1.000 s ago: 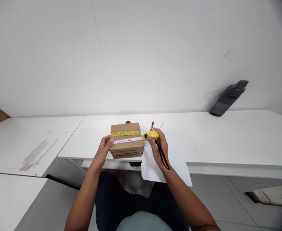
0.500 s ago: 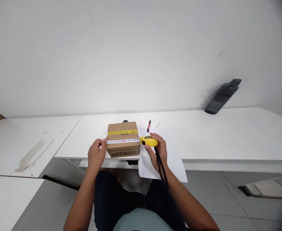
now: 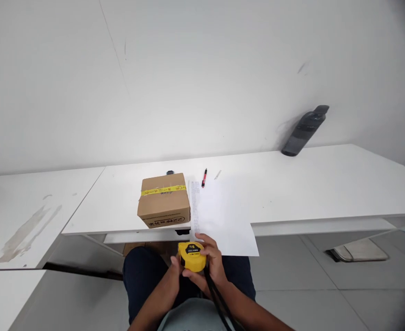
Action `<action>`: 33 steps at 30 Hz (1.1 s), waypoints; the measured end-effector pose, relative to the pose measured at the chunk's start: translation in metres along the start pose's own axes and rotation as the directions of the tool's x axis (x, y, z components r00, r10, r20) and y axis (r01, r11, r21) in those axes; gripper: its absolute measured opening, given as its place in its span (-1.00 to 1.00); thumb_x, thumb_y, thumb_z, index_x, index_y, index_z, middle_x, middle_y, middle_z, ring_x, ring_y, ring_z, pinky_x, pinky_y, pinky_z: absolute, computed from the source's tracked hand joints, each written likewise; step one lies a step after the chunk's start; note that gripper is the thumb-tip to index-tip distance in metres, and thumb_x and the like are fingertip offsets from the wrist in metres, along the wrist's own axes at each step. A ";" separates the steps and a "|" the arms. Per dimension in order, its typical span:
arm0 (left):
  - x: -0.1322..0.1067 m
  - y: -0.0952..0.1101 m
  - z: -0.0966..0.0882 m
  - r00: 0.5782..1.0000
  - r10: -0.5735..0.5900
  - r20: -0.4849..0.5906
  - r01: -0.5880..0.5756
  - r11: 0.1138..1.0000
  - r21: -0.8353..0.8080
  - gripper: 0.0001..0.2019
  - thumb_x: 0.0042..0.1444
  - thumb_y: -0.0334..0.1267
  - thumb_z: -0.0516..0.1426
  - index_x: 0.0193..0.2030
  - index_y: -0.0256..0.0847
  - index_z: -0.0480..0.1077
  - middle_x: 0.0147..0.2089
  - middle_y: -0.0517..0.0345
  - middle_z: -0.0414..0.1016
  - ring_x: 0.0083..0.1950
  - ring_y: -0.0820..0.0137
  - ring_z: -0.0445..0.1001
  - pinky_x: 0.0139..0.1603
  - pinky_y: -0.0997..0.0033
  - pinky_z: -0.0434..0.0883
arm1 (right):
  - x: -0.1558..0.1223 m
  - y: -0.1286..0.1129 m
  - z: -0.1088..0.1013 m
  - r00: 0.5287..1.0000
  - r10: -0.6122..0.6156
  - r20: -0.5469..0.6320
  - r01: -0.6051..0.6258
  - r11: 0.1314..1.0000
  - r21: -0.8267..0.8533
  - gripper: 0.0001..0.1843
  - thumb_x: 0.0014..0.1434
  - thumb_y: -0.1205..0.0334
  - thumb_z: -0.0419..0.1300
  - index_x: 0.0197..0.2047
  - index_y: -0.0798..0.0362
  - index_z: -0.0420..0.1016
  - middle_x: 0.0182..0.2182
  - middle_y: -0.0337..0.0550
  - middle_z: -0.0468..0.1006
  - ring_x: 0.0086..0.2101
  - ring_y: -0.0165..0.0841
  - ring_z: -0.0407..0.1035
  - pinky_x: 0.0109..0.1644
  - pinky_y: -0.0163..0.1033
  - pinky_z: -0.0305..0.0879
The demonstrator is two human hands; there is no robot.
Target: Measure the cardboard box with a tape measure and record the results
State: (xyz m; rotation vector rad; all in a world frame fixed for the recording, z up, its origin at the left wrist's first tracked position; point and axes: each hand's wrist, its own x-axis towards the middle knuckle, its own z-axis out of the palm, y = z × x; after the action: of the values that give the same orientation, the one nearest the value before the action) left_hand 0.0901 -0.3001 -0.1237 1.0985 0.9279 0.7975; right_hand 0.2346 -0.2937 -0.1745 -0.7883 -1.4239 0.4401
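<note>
My right hand (image 3: 211, 262) is wrapped round a yellow and black tape measure (image 3: 194, 257), held above my lap in front of the table edge. A black wrist strap (image 3: 216, 296) hangs from it. Close against the left end of the tape measure is my left hand (image 3: 168, 282), thumb up and fingers curled. Its fingertips are mostly hidden, and I cannot make out what they hold. No blade shows outside the case. Beyond my hands, a brown cardboard box (image 3: 164, 203) with yellow tape across its top sits at the table's front edge.
White paper sheets (image 3: 223, 211) lie right of the box, overhanging the edge. A red and black pen (image 3: 204, 178) and a small pale strip (image 3: 217, 175) lie behind them. A dark bottle (image 3: 304, 131) stands near the wall. Part of a small dark object (image 3: 170, 172) shows behind the box.
The blade that lay across the box front has gone from view. Both hands have left the box and come together lower, over my lap, with the tape measure. The view has shifted slightly.
</note>
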 end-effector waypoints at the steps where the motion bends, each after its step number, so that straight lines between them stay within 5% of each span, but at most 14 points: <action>1: 0.005 -0.002 0.003 0.995 -0.077 0.056 0.085 0.986 -0.146 -0.20 0.08 0.47 -0.13 0.06 -0.15 0.46 0.02 -0.12 0.51 0.08 0.11 0.44 0.16 0.10 0.33 | 0.001 0.005 -0.003 0.998 -0.045 0.036 0.047 0.997 -0.055 -0.48 0.12 0.03 0.34 0.04 -0.15 0.17 0.16 0.04 0.32 0.09 -0.08 0.39 0.03 0.05 0.48; 4: 0.018 -0.005 0.012 0.986 -0.166 0.029 0.167 0.938 -0.303 -0.26 0.02 0.43 0.06 0.02 -0.21 0.47 -0.07 -0.12 0.54 0.00 0.13 0.50 0.07 0.13 0.40 | 0.005 0.014 -0.015 0.964 -0.149 0.220 0.190 0.965 -0.181 -0.47 0.09 0.07 0.37 0.07 -0.09 0.28 0.17 0.08 0.37 0.12 -0.10 0.39 0.11 0.01 0.45; 8: 0.022 -0.012 0.017 0.966 0.058 -0.252 -0.040 0.996 0.077 -0.49 0.00 0.22 0.24 -0.16 -0.20 0.49 -0.23 -0.01 0.57 -0.22 0.24 0.52 -0.15 0.26 0.47 | 0.012 0.018 -0.048 0.862 -0.218 0.458 0.315 0.937 -0.148 -0.01 -0.11 -0.13 0.45 0.30 -0.05 0.17 0.21 0.16 0.38 0.12 -0.04 0.39 0.13 0.02 0.41; 10: 0.023 -0.017 0.013 0.952 0.271 -0.144 -0.215 0.923 0.318 -0.56 0.06 0.15 0.22 -0.10 -0.15 0.49 -0.19 -0.03 0.59 -0.22 0.21 0.52 -0.15 0.22 0.48 | 0.020 0.027 -0.073 0.763 -0.293 0.575 0.424 0.900 -0.103 -0.01 -0.13 -0.18 0.43 0.32 -0.17 0.17 0.28 0.10 0.30 0.13 -0.04 0.38 0.15 0.04 0.37; 12: 0.030 -0.018 0.006 0.892 0.451 0.031 -0.408 0.772 0.487 -0.59 0.07 0.04 0.24 0.02 -0.08 0.47 -0.06 -0.07 0.60 -0.10 0.13 0.55 -0.04 0.13 0.47 | 0.039 0.046 -0.095 0.667 -0.363 0.651 0.527 0.847 -0.068 -0.17 -0.09 -0.21 0.39 0.24 -0.33 0.27 0.30 -0.04 0.30 0.12 -0.08 0.39 0.15 0.06 0.34; 14: 0.045 -0.014 0.004 0.813 0.563 0.149 -0.531 0.613 0.585 -0.56 0.05 -0.03 0.26 0.08 -0.04 0.45 0.07 -0.12 0.57 0.04 0.06 0.53 0.08 0.03 0.43 | 0.073 0.072 -0.107 0.727 -0.350 0.591 0.503 0.857 -0.111 -0.19 -0.07 -0.33 0.33 0.22 -0.32 0.30 0.21 -0.10 0.41 0.08 -0.10 0.42 0.11 0.05 0.37; 16: 0.068 -0.005 0.008 0.764 0.596 0.248 -0.589 0.487 0.645 -0.57 0.05 -0.03 0.26 0.07 -0.04 0.45 0.14 -0.14 0.53 0.11 0.04 0.51 0.13 -0.02 0.40 | 0.118 0.099 -0.107 0.923 -0.136 0.360 0.257 0.914 -0.313 -0.15 0.06 -0.41 0.15 0.30 -0.15 0.22 0.13 0.00 0.45 -0.03 -0.13 0.46 0.03 0.04 0.40; 17: 0.082 0.000 0.013 0.759 0.573 0.310 -0.603 0.438 0.667 -0.57 0.05 -0.01 0.26 0.06 -0.05 0.46 0.16 -0.14 0.52 0.13 0.05 0.50 0.15 -0.01 0.39 | 0.141 0.112 -0.103 0.980 0.010 0.196 0.076 0.902 -0.424 -0.16 0.18 -0.38 0.00 0.36 -0.03 0.12 0.10 0.07 0.44 -0.13 -0.18 0.48 -0.04 0.00 0.42; 19: 0.109 0.010 0.024 0.764 0.492 0.418 -0.616 0.360 0.701 -0.55 0.07 0.04 0.24 0.07 -0.07 0.46 0.19 -0.11 0.50 0.17 0.08 0.47 0.19 0.03 0.36 | 0.183 0.134 -0.089 0.943 0.331 0.019 -0.243 0.727 -0.643 -0.25 0.37 -0.17 -0.19 0.46 0.07 -0.17 0.11 0.11 0.40 -0.20 -0.29 0.47 -0.11 -0.14 0.41; 20: 0.122 0.015 0.029 0.769 0.457 0.447 -0.614 0.332 0.716 -0.54 0.09 0.05 0.23 0.09 -0.08 0.45 0.20 -0.09 0.49 0.17 0.10 0.47 0.20 0.06 0.35 | 0.199 0.144 -0.082 0.897 0.442 0.015 -0.284 0.602 -0.747 -0.27 0.40 -0.07 -0.20 0.48 0.09 -0.28 0.10 0.10 0.41 -0.19 -0.31 0.47 -0.12 -0.19 0.38; 22: 0.143 0.023 0.037 0.787 0.421 0.451 -0.589 0.298 0.751 -0.53 0.14 0.06 0.19 0.14 -0.09 0.41 0.18 -0.05 0.51 0.15 0.14 0.47 0.18 0.12 0.36 | 0.219 0.158 -0.071 0.851 0.524 0.031 -0.273 0.493 -0.826 -0.33 0.40 0.10 -0.14 0.48 0.08 -0.25 0.03 0.09 0.46 -0.17 -0.27 0.47 -0.13 -0.21 0.32; 27: 0.168 0.030 0.039 0.863 0.349 0.366 -0.476 0.320 0.819 -0.58 0.16 0.04 0.17 0.09 -0.10 0.42 0.04 0.01 0.56 0.06 0.17 0.49 0.04 0.21 0.39 | 0.223 0.182 -0.064 0.801 0.578 0.156 -0.127 0.419 -0.899 -0.42 0.34 0.34 -0.07 0.39 -0.11 0.15 -0.04 0.07 0.49 -0.18 -0.21 0.46 -0.13 -0.19 0.21; 30: 0.173 0.028 0.040 0.921 0.303 0.246 -0.356 0.396 0.846 -0.57 0.16 0.10 0.15 0.05 -0.12 0.42 -0.06 0.01 0.56 -0.06 0.18 0.51 -0.09 0.24 0.40 | 0.222 0.188 -0.070 0.777 0.588 0.225 -0.049 0.413 -0.909 -0.44 0.33 0.37 -0.08 0.34 -0.17 0.25 -0.02 0.02 0.47 -0.18 -0.23 0.45 -0.18 -0.22 0.19; 33: 0.175 0.026 0.042 0.931 0.292 0.220 -0.338 0.454 0.825 -0.57 0.16 0.10 0.14 0.04 -0.10 0.41 -0.07 0.04 0.54 -0.08 0.20 0.51 -0.11 0.26 0.39 | 0.223 0.190 -0.075 0.765 0.569 0.301 0.032 0.434 -0.900 -0.45 0.34 0.37 -0.10 0.31 -0.21 0.29 -0.01 -0.04 0.46 -0.15 -0.26 0.43 -0.21 -0.25 0.17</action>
State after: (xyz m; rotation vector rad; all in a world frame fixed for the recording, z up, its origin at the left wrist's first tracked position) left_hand 0.1967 -0.1535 -0.1291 2.2323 1.1229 0.5753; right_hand 0.3712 -0.0250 -0.1492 -1.9197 -2.1413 0.1537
